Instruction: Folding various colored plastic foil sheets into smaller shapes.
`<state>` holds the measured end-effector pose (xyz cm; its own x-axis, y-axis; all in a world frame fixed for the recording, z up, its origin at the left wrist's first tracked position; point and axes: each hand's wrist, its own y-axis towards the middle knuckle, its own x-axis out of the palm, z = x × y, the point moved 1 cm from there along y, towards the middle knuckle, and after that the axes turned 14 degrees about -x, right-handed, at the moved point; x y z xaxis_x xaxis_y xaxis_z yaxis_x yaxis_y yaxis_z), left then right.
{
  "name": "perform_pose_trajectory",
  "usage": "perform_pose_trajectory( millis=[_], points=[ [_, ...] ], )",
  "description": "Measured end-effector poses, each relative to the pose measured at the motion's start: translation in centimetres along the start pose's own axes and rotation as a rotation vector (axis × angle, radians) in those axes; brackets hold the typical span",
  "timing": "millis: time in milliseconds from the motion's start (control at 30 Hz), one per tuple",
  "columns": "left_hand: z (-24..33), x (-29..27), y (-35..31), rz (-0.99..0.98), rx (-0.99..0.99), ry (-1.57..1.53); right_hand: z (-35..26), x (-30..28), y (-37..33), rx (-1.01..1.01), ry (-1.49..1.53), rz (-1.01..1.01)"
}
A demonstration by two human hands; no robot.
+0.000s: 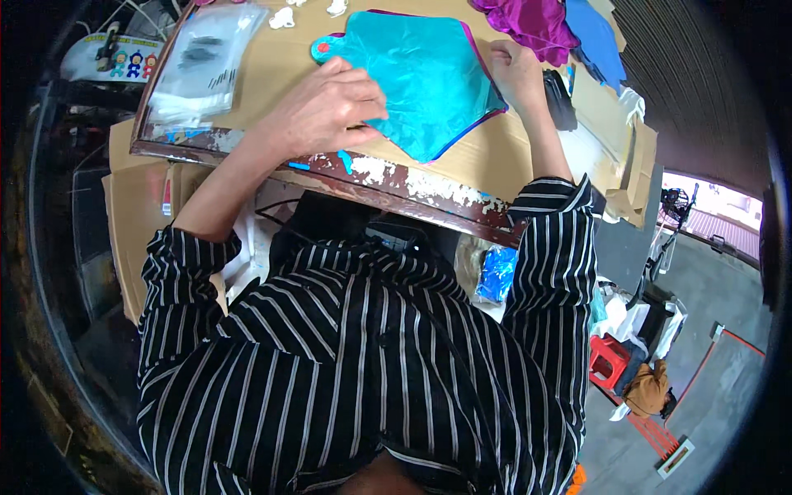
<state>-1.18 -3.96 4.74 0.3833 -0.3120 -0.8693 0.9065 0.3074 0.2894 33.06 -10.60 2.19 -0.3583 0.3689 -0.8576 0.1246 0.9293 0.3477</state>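
Note:
A flat, glossy teal piece of thin material lies on the cardboard-covered table, its lower end narrowing to a point. Purple and blue edges show from under its right side. A rounded tab at its upper left carries a small red spot. My left hand rests over the left edge of the teal piece, fingers loosely bent and thumb apart. Beside the upper right edge is my right hand, its thumb and fingers drawn together; whatever sits between them is too small to make out.
Clear plastic bags lie in a stack at the left. White bunched bits sit at the far edge. Shiny purple material, a blue piece and a black object are on the right. A red stool stands on the floor.

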Motion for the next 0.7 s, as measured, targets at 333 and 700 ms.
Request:
perform_pose_trajectory(
  millis=[333,700],
  points=[
    [-1.1,0.5,0.2,-0.004,0.013,0.021,-1.4,-0.3,1.0,0.172,0.099,-0.130],
    [-0.4,0.0,0.2,-0.050,-0.027,-0.038,-0.8,0.5,0.6,0.114,0.006,0.003]
  ],
)
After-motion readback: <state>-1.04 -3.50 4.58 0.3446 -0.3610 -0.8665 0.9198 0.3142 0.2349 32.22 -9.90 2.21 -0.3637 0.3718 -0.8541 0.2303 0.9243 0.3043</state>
